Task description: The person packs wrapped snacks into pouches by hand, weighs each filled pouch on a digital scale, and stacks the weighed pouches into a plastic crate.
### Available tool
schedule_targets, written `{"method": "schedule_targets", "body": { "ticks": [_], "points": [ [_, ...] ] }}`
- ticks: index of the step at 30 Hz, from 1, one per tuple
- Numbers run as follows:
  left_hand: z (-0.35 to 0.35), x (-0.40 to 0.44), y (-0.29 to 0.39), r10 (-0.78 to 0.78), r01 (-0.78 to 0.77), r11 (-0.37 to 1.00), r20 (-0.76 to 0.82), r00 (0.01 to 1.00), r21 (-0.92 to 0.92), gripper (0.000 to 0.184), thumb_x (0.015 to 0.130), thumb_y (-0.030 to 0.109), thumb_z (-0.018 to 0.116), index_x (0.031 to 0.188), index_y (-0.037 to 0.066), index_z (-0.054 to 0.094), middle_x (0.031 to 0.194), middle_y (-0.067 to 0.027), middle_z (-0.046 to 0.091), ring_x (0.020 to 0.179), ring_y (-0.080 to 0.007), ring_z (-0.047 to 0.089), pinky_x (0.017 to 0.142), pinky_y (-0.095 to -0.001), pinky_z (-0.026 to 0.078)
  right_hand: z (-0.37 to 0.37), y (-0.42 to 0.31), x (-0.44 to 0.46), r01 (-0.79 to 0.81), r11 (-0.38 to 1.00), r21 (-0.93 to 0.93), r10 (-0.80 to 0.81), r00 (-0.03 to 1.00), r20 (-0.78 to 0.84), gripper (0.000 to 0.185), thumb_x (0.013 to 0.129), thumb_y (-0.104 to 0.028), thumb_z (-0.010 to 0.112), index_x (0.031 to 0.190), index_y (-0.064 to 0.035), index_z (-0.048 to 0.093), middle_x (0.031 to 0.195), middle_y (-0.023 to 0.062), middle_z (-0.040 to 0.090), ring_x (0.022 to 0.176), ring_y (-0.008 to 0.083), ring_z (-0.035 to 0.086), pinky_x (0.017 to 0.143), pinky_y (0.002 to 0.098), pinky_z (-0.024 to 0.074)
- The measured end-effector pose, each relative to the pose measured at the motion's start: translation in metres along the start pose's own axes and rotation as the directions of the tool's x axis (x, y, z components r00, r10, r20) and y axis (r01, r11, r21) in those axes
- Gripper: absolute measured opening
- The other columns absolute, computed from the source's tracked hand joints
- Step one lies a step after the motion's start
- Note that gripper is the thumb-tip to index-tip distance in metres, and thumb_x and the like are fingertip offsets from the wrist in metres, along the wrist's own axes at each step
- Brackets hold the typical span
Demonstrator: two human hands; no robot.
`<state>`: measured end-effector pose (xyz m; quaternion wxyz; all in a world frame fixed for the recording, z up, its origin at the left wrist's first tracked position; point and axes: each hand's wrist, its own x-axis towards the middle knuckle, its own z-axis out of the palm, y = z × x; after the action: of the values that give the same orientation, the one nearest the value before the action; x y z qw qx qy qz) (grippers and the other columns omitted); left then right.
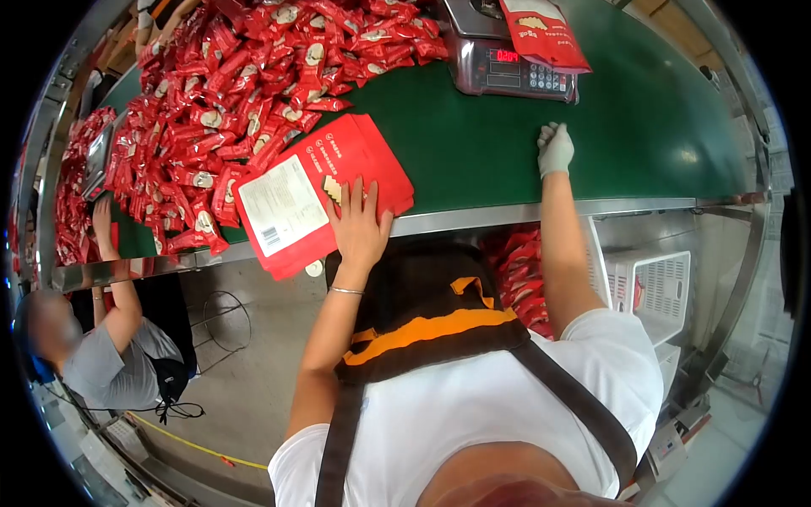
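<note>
My left hand (pixel 358 226), bare with a bracelet at the wrist, lies with spread fingers on a stack of flat red bags (pixel 363 160) at the green table's front edge. My right hand (pixel 554 149) wears a pale glove and is curled closed over the green surface; whether anything is inside is hidden. Beyond it stands a scale (pixel 515 72) with a red lit display. One red pouch (pixel 545 34) rests on the scale and overhangs its keypad. Left of the bag stack spreads a large heap of small red packets (pixel 228 110).
A co-worker (pixel 127 355) in a grey shirt stands at the left, reaching to the table (pixel 473 152) edge. Below the edge on the right are red packages (pixel 519 279) and a white plastic crate (pixel 655 291). A second scale (pixel 99 160) sits among packets at far left.
</note>
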<state>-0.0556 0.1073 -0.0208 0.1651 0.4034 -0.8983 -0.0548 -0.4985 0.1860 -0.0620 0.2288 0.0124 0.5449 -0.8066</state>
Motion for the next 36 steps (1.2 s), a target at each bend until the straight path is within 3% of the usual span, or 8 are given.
{"method": "schedule_targets", "body": {
  "ticks": [8,17,21,26,28,30,33,36],
  "points": [
    [0.012,0.02,0.002,-0.113,0.108,0.993,-0.107,0.988,-0.053,0.051,0.09,0.035,0.058,0.131,0.006,0.056,0.142,-0.0133,0.049,0.134,-0.0339,0.041,0.11,-0.058,0.026,-0.014,-0.008,-0.048,0.133,0.979,-0.155,-0.117,0.987,0.108,0.024,0.099,-0.018,0.054,0.111,0.0026,0.055,0.088,0.0116,0.063,0.072,0.0174,0.058,0.064,0.0294,0.0497],
    [0.009,0.017,0.003,-0.148,0.141,0.987,-0.091,0.985,-0.076,0.05,0.089,0.035,0.058,0.132,0.01,0.056,0.145,-0.0086,0.048,0.135,-0.0314,0.041,0.113,-0.0535,0.026,0.04,-0.007,-0.038,0.135,0.957,-0.255,-0.145,0.989,-0.02,0.085,0.088,-0.069,0.053,0.124,0.0071,0.051,0.088,0.0092,0.063,0.065,0.0128,0.053,0.059,0.0251,0.0472],
    [0.012,0.018,0.004,-0.15,0.144,0.987,-0.097,0.984,-0.065,0.049,0.089,0.035,0.058,0.131,0.01,0.057,0.144,-0.0086,0.048,0.135,-0.0311,0.041,0.113,-0.0531,0.026,0.081,-0.02,-0.023,0.086,0.988,-0.13,-0.081,0.996,0.037,0.087,0.086,-0.073,0.052,0.14,-0.0053,0.043,0.122,0.0106,0.056,0.102,0.0237,0.055,0.089,0.042,0.0458],
    [0.018,0.017,0.0,-0.097,0.096,0.995,-0.16,0.982,-0.016,0.048,0.088,0.036,0.058,0.128,0.009,0.06,0.14,-0.0099,0.051,0.131,-0.0319,0.045,0.11,-0.0543,0.03,0.166,-0.072,0.005,-0.05,0.999,0.017,0.048,0.992,0.114,0.086,0.085,-0.071,0.054,0.149,-0.0193,0.03,0.15,0.0043,0.038,0.134,0.0324,0.038,0.111,0.0525,0.029],
    [0.021,0.016,0.001,-0.1,0.099,0.995,-0.185,0.978,-0.019,0.047,0.089,0.037,0.057,0.127,0.009,0.06,0.139,-0.0101,0.052,0.131,-0.0316,0.045,0.11,-0.0539,0.03,0.182,-0.085,0.023,-0.079,0.977,0.196,0.093,0.993,-0.066,0.062,0.09,-0.048,0.064,0.139,-0.0174,0.041,0.133,0.0062,0.054,0.12,0.0316,0.052,0.1,0.0518,0.0439],
    [0.019,0.015,0.0,-0.083,0.083,0.996,-0.181,0.98,-0.008,0.046,0.09,0.037,0.057,0.126,0.009,0.06,0.139,-0.0104,0.053,0.131,-0.0314,0.045,0.11,-0.0533,0.03,0.163,-0.09,0.086,-0.047,0.997,0.066,0.046,0.999,0.02,0.048,0.094,-0.04,0.061,0.132,-0.0145,0.048,0.127,0.0096,0.059,0.111,0.0308,0.058,0.093,0.0495,0.0495],
    [0.021,0.016,0.002,-0.092,0.095,0.995,-0.184,0.979,0.011,0.046,0.09,0.036,0.056,0.127,0.009,0.061,0.14,-0.0105,0.053,0.132,-0.0313,0.044,0.111,-0.0528,0.03,0.147,-0.115,0.102,-0.218,0.961,-0.17,0.221,0.975,-0.003,0.042,0.095,-0.036,0.06,0.126,-0.0088,0.051,0.121,0.013,0.061,0.107,0.0309,0.061,0.094,0.0491,0.0496],
    [0.02,0.015,0.002,-0.093,0.099,0.995,-0.151,0.984,0.032,0.047,0.092,0.037,0.055,0.13,0.009,0.058,0.142,-0.0094,0.051,0.134,-0.0302,0.042,0.112,-0.0515,0.028,0.123,-0.108,0.094,-0.089,0.98,-0.181,0.111,0.987,0.118,0.043,0.095,-0.036,0.061,0.124,-0.0045,0.052,0.118,0.0164,0.062,0.105,0.033,0.062,0.094,0.0497,0.0492]
  ]
}}
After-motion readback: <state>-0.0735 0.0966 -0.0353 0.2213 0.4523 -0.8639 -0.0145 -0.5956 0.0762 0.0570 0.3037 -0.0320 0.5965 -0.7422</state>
